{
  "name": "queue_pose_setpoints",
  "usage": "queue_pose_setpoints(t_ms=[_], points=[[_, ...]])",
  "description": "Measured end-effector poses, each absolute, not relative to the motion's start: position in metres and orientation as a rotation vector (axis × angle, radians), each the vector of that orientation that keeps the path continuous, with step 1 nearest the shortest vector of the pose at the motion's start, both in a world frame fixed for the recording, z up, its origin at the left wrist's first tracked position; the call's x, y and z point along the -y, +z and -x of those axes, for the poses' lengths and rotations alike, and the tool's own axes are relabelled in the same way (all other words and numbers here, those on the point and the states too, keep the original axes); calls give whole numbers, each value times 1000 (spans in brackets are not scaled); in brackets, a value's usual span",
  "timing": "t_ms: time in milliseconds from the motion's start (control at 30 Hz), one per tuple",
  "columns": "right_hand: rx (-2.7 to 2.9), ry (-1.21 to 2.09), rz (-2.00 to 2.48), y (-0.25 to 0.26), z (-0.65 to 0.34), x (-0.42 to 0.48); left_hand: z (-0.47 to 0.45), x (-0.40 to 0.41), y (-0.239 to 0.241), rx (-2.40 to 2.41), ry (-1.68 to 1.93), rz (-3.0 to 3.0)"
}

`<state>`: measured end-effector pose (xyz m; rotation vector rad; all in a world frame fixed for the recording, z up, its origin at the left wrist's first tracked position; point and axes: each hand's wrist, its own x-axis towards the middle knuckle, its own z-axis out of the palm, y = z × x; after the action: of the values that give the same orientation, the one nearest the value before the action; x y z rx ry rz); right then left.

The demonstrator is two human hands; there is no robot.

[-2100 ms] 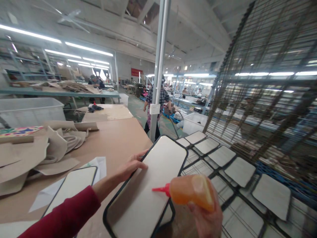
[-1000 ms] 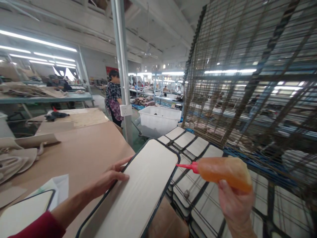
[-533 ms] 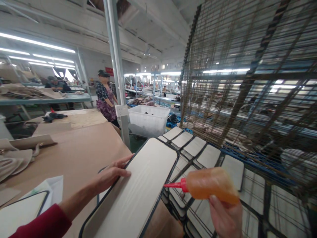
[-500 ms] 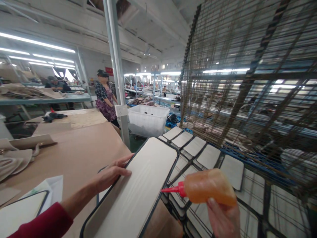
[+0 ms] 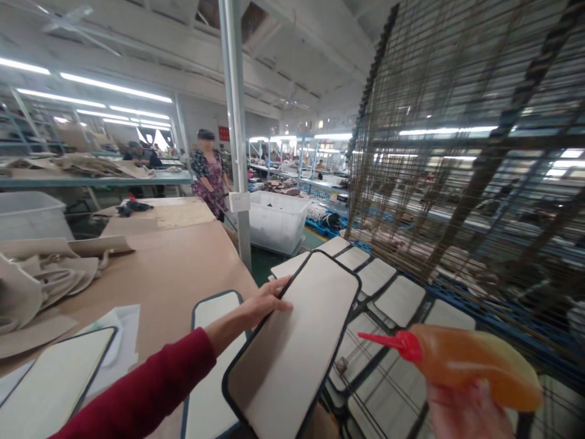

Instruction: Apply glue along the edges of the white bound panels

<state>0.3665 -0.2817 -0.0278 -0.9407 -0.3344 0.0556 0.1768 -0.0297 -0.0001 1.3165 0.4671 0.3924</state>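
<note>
My left hand (image 5: 269,302) grips the left edge of a cream rounded-rectangle panel (image 5: 306,329) with a dark border, thumb on its face and fingers behind. The panel is held tilted in front of me. In my right hand (image 5: 466,405) lies a squeeze bottle (image 5: 475,366) of amber liquid, held nearly sideways. Its red nozzle (image 5: 384,339) points left, just right of the panel's edge and apart from it. A similar dark-edged panel (image 5: 210,353) rests on the table beneath my left forearm. Another such panel (image 5: 59,378) lies at the lower left.
A brown-topped table (image 5: 183,256) extends on the left, with beige cut pieces (image 5: 59,268) on it. At the right, several panels lie on a wire rack (image 5: 365,360), below upright wire shelves (image 5: 439,152). Beyond are a post (image 5: 237,134), a white bin (image 5: 276,222) and a standing person (image 5: 211,174).
The bottle has moved right, and its nozzle has come away from the panel's edge. The panel and my left hand appear farther right as the view turns left.
</note>
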Motion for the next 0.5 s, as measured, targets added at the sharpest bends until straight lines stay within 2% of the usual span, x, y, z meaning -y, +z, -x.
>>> queue_pose_setpoints(t_ms=[167,367,500], points=[[346,-110,896,-18,-388,278,-216,45,-5,-420,358,-1291],[448,-230,988,-32,-414,291,-253,73,4,-357,293,-1270],[369,-58,1019,-58,-409,309,-280,75,2,-428,299,-1225]])
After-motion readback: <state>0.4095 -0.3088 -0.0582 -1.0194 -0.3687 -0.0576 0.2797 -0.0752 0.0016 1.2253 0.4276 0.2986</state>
